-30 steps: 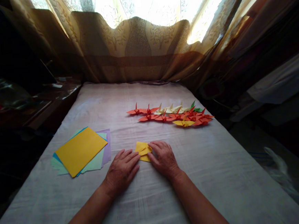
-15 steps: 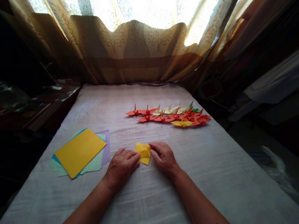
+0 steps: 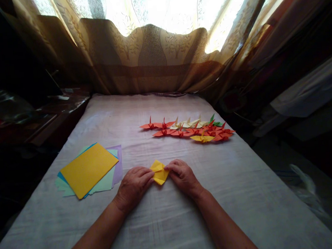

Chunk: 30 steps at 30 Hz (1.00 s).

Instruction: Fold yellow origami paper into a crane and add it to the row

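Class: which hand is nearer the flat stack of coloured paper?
Left. The left hand sits right of the coloured paper stack; the right hand lies farther right, past the folded yellow paper.

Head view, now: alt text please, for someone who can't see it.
The left hand and right hand pinch a small folded yellow paper between them on a cloth-covered table. Coloured sheets lie stacked to the left; folded paper cranes cluster farther back on the right.

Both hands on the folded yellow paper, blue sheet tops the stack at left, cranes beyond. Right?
No: the head view shows a yellow sheet topping the stack, not blue. Left hand and right hand are on the folded yellow paper; paper cranes lie beyond.
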Tool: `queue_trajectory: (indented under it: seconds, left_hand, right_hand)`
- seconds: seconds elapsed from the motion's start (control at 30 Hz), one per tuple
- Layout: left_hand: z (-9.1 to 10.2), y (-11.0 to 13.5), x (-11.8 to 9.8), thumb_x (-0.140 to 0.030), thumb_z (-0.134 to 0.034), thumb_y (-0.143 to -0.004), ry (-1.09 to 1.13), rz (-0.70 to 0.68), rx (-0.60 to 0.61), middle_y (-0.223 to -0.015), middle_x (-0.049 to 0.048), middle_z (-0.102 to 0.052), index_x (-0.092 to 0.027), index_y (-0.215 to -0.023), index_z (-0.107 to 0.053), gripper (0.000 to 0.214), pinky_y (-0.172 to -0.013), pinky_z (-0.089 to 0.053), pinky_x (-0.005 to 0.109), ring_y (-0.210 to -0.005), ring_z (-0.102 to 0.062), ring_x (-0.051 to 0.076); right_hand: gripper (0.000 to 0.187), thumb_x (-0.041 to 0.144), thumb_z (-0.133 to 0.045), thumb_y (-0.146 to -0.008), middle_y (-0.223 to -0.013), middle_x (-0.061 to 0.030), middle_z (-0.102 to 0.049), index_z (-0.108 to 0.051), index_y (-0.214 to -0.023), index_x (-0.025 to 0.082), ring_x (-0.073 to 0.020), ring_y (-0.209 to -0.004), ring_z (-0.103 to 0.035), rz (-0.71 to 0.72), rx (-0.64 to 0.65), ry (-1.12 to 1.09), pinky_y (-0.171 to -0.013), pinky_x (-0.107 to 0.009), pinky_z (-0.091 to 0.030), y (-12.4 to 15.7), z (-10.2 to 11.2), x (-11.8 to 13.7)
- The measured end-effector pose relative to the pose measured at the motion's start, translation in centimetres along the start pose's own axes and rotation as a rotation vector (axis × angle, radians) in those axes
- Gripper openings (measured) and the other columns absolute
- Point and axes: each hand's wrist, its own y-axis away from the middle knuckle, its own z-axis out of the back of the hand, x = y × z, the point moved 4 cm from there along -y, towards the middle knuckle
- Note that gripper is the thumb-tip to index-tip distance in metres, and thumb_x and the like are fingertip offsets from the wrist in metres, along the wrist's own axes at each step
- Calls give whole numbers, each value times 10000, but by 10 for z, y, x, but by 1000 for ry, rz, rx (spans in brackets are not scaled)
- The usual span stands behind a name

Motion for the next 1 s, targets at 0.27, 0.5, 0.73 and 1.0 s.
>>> queue_trajectory:
  seconds: [0.27,0.5,0.73,1.0]
  left_hand:
    - [2,5,10,-422,-577,-944,216,73,-31,-1156,77,-726,-239,-1197,-666,325,-1011,-478,459,-1139,-627,268]
    - [-4,-9,22,-373,-511,-913,640,553,33,-949,42,-760,-195,-1008,-701,278,-778,-543,297,-868,-709,209]
    - [-1,-22,28,-287,-503,-931,80,682,299,-932,67,-749,-216,-1305,-576,388,-702,-509,329,-815,-707,253]
    - [1,-20,23,-192,-550,-900,-140,290,79,-1229,136,-660,-188,-1156,-671,283,-953,-484,456,-1132,-595,309]
  right_hand:
    - [142,214,-576,-884,-1055,-79,-710,-710,-925,231,-208,-1003,-650,-36,-200,-118,-905,-357,-519,-2,9,9]
    - [232,365,-514,-911,-683,13,-649,-659,-987,200,-132,-574,-591,-329,-109,-354,-552,-228,-485,-5,-7,8]
    - [316,185,-528,-845,-1131,-92,-691,-651,-1135,207,-226,-1044,-619,-89,-169,62,-933,-390,-493,-2,-6,14]
    - [289,181,-613,-866,-1210,-53,-690,-675,-1139,250,-240,-1162,-561,62,87,237,-998,-410,-409,-4,-18,32]
